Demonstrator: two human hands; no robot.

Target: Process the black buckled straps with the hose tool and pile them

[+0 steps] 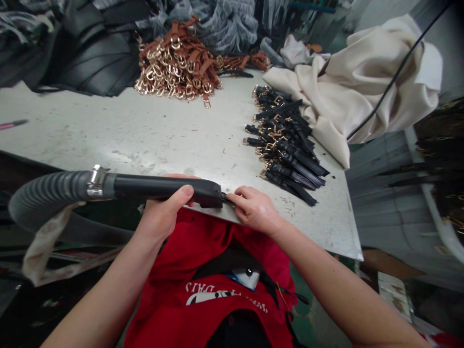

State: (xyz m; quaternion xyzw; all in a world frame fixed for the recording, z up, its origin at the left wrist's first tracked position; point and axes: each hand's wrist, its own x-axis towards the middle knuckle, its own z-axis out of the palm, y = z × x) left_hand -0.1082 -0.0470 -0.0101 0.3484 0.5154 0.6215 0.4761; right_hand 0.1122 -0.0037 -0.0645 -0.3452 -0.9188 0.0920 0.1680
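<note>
My left hand (166,205) is wrapped round a black vacuum hose nozzle (159,187), its thumb lying along the top. A ribbed grey hose (54,191) joins the nozzle through a metal clamp (95,182). At the nozzle's open end, my right hand (253,208) pinches a small dark piece (227,197), which looks like a short strap end; most of it is hidden by the nozzle and my fingers. To the right lies a pile of black buckle straps (286,145) with gold buckles.
Brown buckle straps (181,63) are heaped at the back of the table (145,130). Black leather-like pieces (94,48) lie back left, beige fabric (362,82) at the right. A thin black cable (395,77) crosses the fabric. A grey bin (384,188) stands beyond the table's right edge.
</note>
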